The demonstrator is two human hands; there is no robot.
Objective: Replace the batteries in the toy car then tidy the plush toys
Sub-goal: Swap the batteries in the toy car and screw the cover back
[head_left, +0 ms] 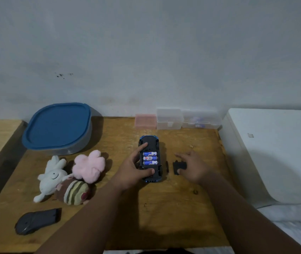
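A person is sitting at a wooden table (164, 208), seen from their own head looking down. A blue toy car (151, 177) is lying upside down near the middle of the table, its battery compartment open. Three blue-and-white batteries (150, 158) are sitting side by side inside it.

The left hand (131, 169) is gripping the toy car along its length, forefinger pressing on the far end and thumb on the near end. It is probably steadying the car, belly up, so the batteries stay seated.

Just beside the car on its right, a small black battery cover (177, 166) is lying flat on the table. The right hand (193, 165) is resting over it, thumb touching its near edge and fingers loosely spread beyond. Whether it is actually pinching the cover cannot be told. It is likely reaching to refit the cover.

To the left, three plush toys are lying bunched and touching: a white plush (51, 177), a pink plush (89, 165) and a striped brown plush (74, 192). They are not yet tidied. Behind them a lidded blue container (58, 127) is waiting against the wall, possibly for them. A dark computer mouse (36, 220) is lying at the near left. Small plastic boxes (169, 119) are lining the far edge.
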